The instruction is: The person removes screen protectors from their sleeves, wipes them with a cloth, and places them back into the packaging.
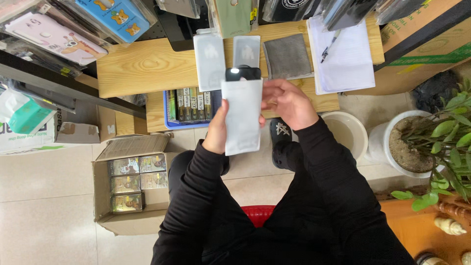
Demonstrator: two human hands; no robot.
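Fingers of my left hand [216, 131] are gripping a white sleeve [242, 115] from behind, so most of them are hiding. My right hand [288, 103] is pinching its right edge. A black phone [243, 73] is peeking from the top, its body covered, above the wooden desk [142, 66].

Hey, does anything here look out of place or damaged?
Nothing looks damaged or spilled. Both hands, left hand and right hand, hold a flat white sleeve with a black phone sticking out of its top. The open cardboard box just sits on the floor.
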